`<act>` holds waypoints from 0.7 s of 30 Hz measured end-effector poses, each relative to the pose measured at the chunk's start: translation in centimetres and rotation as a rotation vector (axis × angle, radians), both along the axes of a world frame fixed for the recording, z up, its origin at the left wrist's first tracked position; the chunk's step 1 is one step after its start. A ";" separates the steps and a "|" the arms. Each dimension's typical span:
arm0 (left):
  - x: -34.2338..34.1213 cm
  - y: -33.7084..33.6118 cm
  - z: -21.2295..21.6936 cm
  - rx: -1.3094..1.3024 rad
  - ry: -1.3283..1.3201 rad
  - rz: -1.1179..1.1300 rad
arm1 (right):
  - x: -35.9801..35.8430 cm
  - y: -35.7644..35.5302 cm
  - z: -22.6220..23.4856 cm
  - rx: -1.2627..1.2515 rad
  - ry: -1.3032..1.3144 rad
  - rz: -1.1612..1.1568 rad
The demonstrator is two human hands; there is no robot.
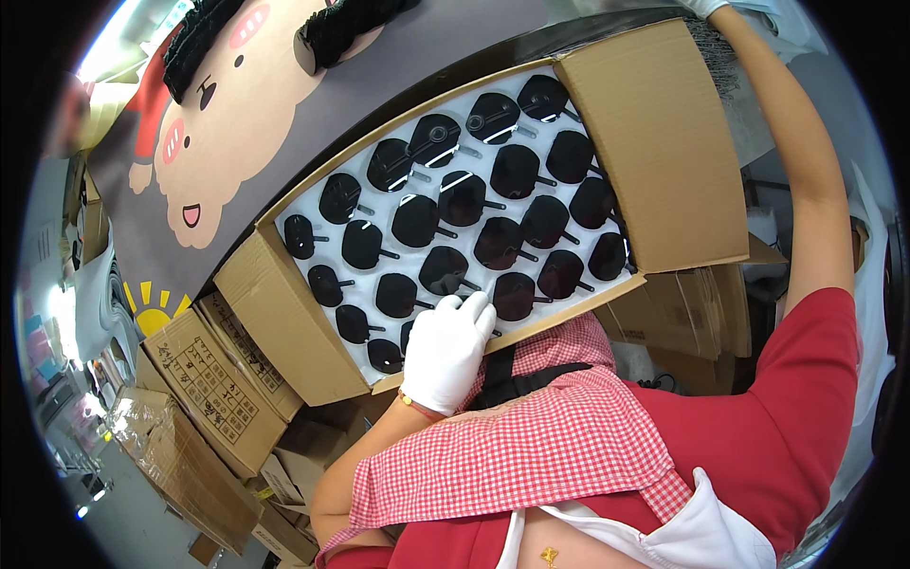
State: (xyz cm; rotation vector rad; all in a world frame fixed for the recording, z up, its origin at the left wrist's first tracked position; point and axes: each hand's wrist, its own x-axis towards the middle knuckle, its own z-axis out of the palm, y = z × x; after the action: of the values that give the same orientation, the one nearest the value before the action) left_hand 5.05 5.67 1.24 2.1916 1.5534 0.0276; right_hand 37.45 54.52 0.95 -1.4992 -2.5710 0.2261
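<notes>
While my left hand (447, 349), gloved in white, rests on the near edge of the open cardboard box (654, 142), its fingertips touch one of the black paddle-shaped pieces (445, 270) in the white tray (294, 204); the grip looks loose, not yet closed on anything. My right hand (703, 8) reaches up past the box's far flap, mostly out of frame, so I cannot tell its grip. I judge I am picking pieces from the front row; next I must pinch one by its stem.
</notes>
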 end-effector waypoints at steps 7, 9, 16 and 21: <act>0.6 0.2 0.5 0.024 0.102 -0.049 | -1.5 1.3 -0.3 -0.028 -0.055 -0.099; 0.4 0.0 0.7 0.044 0.124 -0.051 | -1.7 2.0 -1.1 0.039 -0.054 -0.108; 0.2 -0.4 0.6 0.033 0.123 -0.037 | 0.3 4.0 -1.7 -0.401 0.329 -0.080; -1.2 2.6 2.7 -0.092 -0.040 0.045 | 0.0 3.8 0.4 -0.711 0.652 -0.038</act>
State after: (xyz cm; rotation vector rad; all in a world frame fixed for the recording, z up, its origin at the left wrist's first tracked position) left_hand 3.88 8.30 3.94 2.0734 1.5504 0.0136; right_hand 37.45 58.36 1.36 -1.3143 -1.9940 1.4665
